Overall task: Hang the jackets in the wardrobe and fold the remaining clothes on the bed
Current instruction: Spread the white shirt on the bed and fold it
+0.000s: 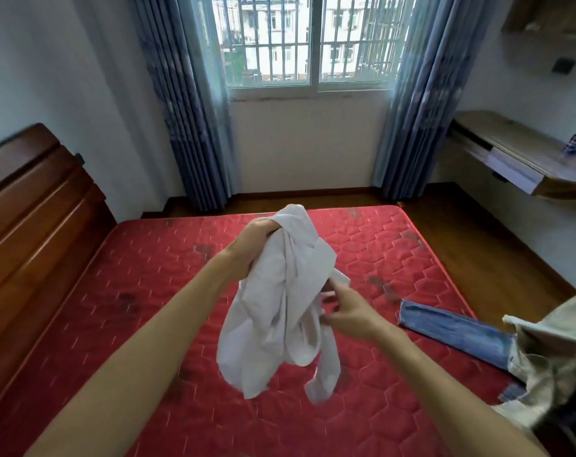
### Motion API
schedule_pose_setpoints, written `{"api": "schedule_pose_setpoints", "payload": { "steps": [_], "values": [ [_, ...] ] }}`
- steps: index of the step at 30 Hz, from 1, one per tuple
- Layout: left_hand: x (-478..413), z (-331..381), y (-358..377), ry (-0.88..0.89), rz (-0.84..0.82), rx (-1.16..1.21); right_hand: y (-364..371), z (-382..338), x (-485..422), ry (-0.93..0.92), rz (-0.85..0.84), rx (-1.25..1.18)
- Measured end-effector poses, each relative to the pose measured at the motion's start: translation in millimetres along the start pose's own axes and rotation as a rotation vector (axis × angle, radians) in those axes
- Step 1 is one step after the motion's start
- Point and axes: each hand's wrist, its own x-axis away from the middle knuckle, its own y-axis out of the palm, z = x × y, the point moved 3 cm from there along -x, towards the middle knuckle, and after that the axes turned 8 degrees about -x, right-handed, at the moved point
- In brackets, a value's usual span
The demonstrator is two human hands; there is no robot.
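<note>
A crumpled white shirt [280,301] hangs in the air above the red quilted mattress [141,278]. My left hand [253,240] is shut on its top part and holds it up. My right hand [349,311] pinches a fold of the shirt's right side, lower down. At the mattress's right edge lie blue jeans [451,328], partly under a beige garment [550,354] at the right frame edge.
A dark wooden headboard [33,206] stands along the left. Beyond the bed are a barred window [306,41] with blue curtains [184,103] and a strip of wooden floor. A wall-mounted wooden desk [524,159] with a small can is at the right.
</note>
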Motion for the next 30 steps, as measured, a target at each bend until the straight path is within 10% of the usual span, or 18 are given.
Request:
{"api": "schedule_pose_setpoints", "payload": {
  "steps": [5,18,24,30],
  "values": [
    [14.1,7.5,-6.4,-0.022,0.011,-0.056,31.2,-11.3,7.5,0.040,-0.219,-0.256],
    [28.4,-16.9,-14.5,0.009,0.035,-0.394,3.1,-95.7,-8.9,-0.629,0.456,0.177],
    [48.9,-19.8,11.0,0.379,0.792,-0.480,-23.7,-117.3,-10.3,-0.466,0.608,0.120],
    [49.6,-70.6,79.4,0.225,0.268,-0.725,-41.3,-135.3,-15.6,-0.359,0.660,0.173]
  ]
}}
